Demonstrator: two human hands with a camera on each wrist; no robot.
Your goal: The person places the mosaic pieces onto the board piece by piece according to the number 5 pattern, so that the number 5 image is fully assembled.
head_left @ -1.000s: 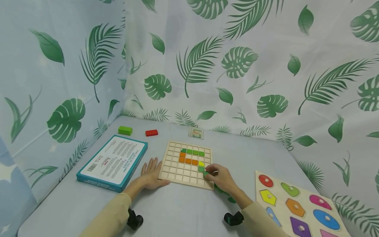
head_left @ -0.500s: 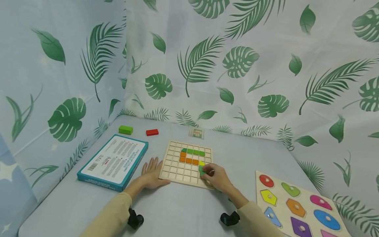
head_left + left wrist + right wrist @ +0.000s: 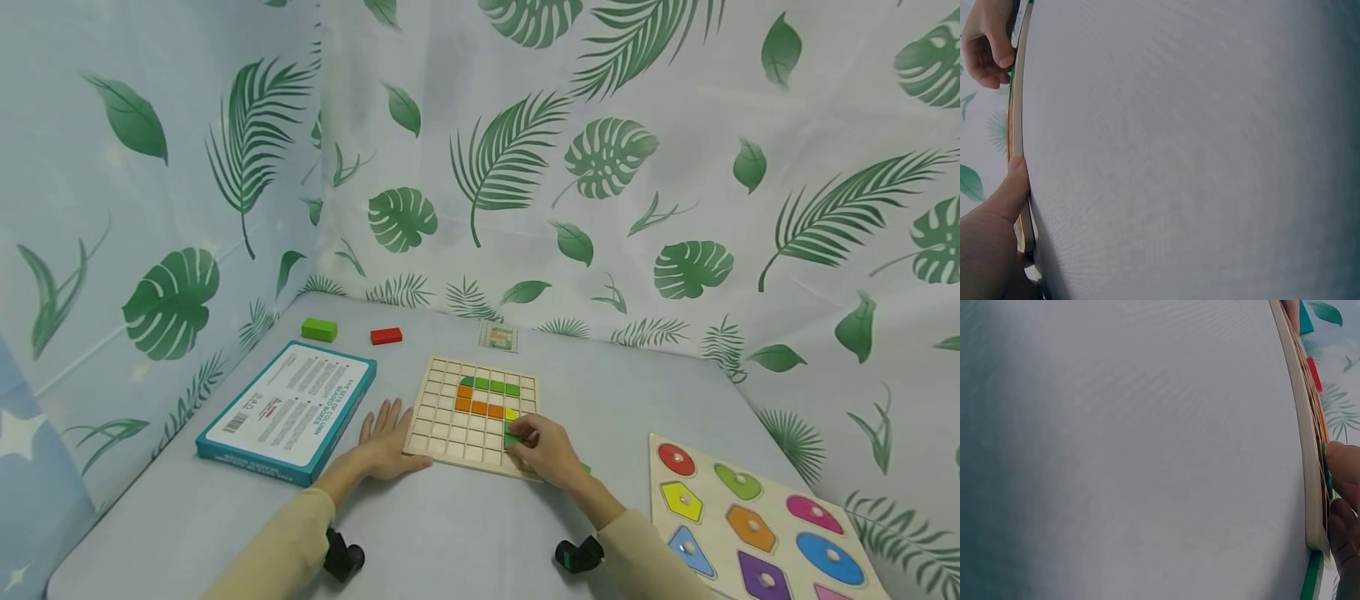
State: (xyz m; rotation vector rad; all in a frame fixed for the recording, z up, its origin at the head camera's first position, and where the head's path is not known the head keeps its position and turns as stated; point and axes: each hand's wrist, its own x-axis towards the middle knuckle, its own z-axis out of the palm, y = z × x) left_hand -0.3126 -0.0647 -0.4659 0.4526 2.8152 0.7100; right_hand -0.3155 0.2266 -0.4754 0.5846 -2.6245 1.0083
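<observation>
A wooden grid board (image 3: 453, 429) lies on the table, with green, orange and yellow tiles in some squares. My left hand (image 3: 386, 446) rests at its left edge, fingers spread and straight. The left thumb (image 3: 1010, 190) presses the board's edge in the left wrist view. Over the board's right side, my right hand (image 3: 551, 450) pinches a green tile (image 3: 512, 440) between thumb and fingers. That tile sits in the column below the yellow tile (image 3: 512, 414), and the fingers partly hide it. In the right wrist view, the green tile (image 3: 1325, 456) is at the fingertips.
A blue-edged box (image 3: 288, 412) lies left of the board. Behind are a green block (image 3: 318, 330), a red block (image 3: 386, 336) and a small pattern card (image 3: 498, 337). A shape puzzle (image 3: 716, 504) lies at right. Another green piece (image 3: 1312, 575) lies beside the board's corner.
My right hand has moved slightly left with the green tile, from the board's right edge to the column under the yellow tile. The left hand has stayed in place.
</observation>
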